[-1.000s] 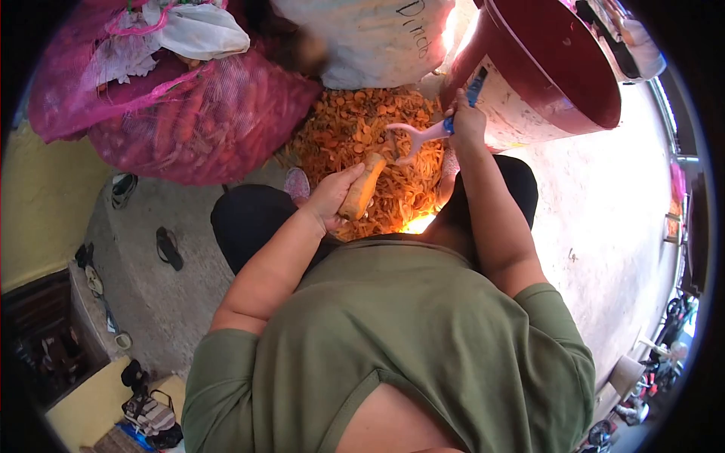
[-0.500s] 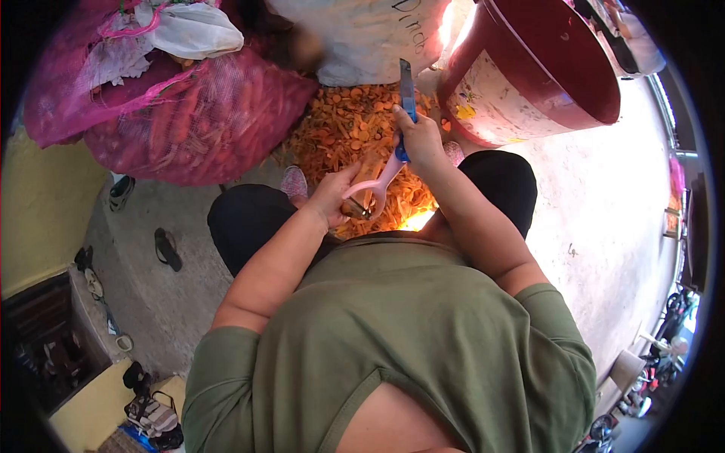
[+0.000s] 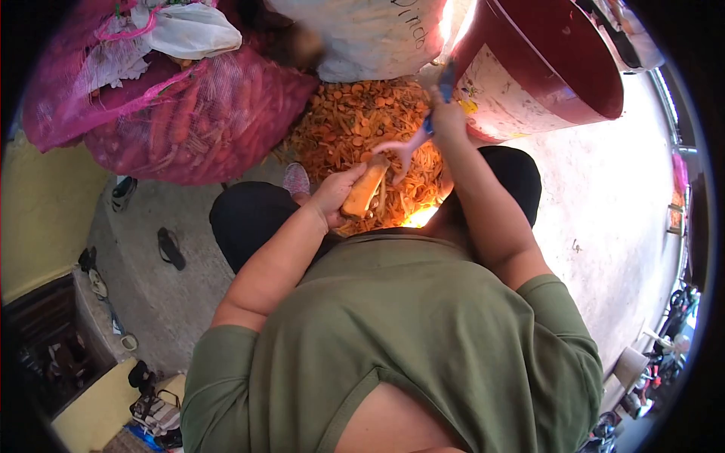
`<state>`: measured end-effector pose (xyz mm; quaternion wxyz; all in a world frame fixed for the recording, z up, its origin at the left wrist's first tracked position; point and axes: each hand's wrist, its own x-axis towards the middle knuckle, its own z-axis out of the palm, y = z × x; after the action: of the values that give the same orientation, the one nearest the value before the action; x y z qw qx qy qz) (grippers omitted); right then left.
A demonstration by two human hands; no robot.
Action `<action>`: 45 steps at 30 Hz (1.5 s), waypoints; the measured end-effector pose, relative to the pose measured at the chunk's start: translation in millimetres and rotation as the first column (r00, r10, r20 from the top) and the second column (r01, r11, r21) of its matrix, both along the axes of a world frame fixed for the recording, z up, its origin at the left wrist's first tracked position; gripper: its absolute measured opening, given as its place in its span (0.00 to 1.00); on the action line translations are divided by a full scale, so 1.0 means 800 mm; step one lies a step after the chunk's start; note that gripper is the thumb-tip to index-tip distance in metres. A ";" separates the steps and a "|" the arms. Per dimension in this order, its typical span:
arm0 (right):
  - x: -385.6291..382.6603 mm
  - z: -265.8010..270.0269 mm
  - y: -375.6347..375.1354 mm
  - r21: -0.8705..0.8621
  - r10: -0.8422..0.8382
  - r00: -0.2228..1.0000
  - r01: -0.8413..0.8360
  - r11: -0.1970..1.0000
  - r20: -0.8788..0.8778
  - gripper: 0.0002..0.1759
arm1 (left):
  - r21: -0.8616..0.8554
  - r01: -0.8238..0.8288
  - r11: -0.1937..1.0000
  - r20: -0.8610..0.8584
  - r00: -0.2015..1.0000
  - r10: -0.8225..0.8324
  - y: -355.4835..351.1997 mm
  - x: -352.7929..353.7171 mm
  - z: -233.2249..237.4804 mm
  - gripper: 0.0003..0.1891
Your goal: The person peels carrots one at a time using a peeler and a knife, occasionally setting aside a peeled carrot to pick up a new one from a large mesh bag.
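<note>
My left hand is closed around a thick, partly peeled carrot in front of my belly. Up and to the right, my right hand grips a pink Y-shaped peeler, its forked head directed at the carrot's far end but apart from it. The same fist also has a blue-handled knife, its blade pointing away from me and blurred. Below both hands, a heap of orange peelings and carrot slices covers the floor between my feet.
A pink mesh sack full of carrots bulges at the left. Straight ahead stands a white sack with black lettering. A large dark-red tub is at the right. A sandal lies on the concrete floor at the left.
My right hand has moved away and to the right with the peeler and knife, so the peeler head has come off the carrot. My left hand stays nearly in place, the carrot now more visible.
</note>
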<state>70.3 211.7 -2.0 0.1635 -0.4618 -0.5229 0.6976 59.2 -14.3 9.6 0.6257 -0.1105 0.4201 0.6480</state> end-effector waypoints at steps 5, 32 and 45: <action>0.004 0.008 0.010 -0.002 -0.070 0.985 0.070 0.998 -0.158 0.11 | -0.048 0.071 0.996 0.062 0.996 -0.068 -0.010 -0.008 -0.001 0.19; 0.016 0.043 -0.061 0.060 0.307 0.951 -0.305 0.950 -0.024 0.17 | -0.066 0.035 0.997 -0.045 0.998 -0.038 0.003 -0.005 0.014 0.20; 0.013 0.043 -0.012 0.163 0.083 0.995 -0.073 0.984 -0.054 0.14 | -0.114 0.010 0.993 -0.005 1.000 -0.011 -0.010 -0.013 -0.026 0.18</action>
<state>80.3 202.0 32.1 0.1887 -0.4049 -0.5898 0.6727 48.5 -22.1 -11.4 0.6205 -0.1419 0.4590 0.6198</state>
